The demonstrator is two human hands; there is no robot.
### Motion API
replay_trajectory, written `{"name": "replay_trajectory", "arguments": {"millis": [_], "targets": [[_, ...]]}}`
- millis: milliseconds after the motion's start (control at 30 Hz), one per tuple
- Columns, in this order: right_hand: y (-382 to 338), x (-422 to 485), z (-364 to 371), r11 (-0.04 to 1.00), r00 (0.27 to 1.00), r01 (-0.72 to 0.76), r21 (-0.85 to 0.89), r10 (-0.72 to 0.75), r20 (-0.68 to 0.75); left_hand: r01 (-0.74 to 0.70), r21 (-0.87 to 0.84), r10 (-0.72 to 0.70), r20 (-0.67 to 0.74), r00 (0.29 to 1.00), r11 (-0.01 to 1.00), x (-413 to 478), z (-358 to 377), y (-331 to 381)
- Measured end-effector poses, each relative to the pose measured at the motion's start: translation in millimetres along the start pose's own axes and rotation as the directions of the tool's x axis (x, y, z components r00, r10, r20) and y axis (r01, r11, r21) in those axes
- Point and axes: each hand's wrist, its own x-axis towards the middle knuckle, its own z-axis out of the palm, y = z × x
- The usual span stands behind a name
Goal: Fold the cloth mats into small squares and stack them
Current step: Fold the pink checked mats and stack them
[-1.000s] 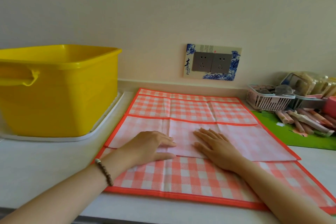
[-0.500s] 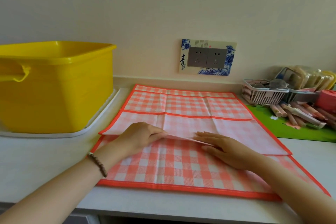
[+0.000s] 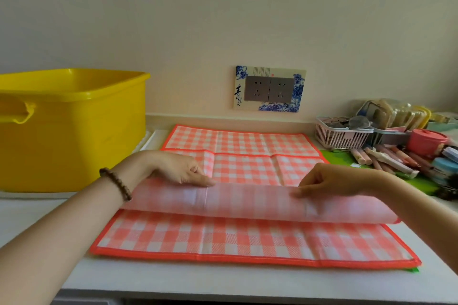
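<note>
White counter point(image 3: 37, 218) carries the checked mat point(image 3: 247, 238); both hands' fingers point(image 3: 198, 178) pinch its lifted pale flap point(image 3: 247, 203), whose long axis runs sideways between them, free edge beyond the fingertips

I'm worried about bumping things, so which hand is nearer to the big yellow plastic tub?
Left. The left hand grips the checked mat's lifted fold just right of the yellow plastic tub; the right hand holds the fold farther right, near the pens.
</note>
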Motion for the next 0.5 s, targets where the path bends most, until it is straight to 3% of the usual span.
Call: {"name": "replay_trajectory", "arguments": {"millis": [100,233,333,400,500], "targets": [[-9,-2,-14,0.999,1.000,0.009,0.053,-0.010,0.029,0.025,-0.054,-0.027,-0.026,0.999,0.998,-4,-9,1],[-5,15,-23,0.999,0.982,-0.008,0.031,0.014,-0.187,-0.085,-0.070,0.054,-0.359,0.932,0.994,9,-7,-1],[2,38,-20,0.997,0.936,-0.024,-0.078,-0.005,-0.351,-0.087,0.167,0.165,-0.534,0.829,0.982,16,8,9],[8,52,-15,0.997,0.920,-0.037,-0.065,0.009,-0.392,-0.115,0.312,0.280,-0.559,0.781,0.943,17,21,21],[16,69,-9,0.999,0.905,-0.042,-0.024,0.028,-0.425,-0.104,0.291,0.235,-0.463,0.855,0.951,30,39,20]]}}
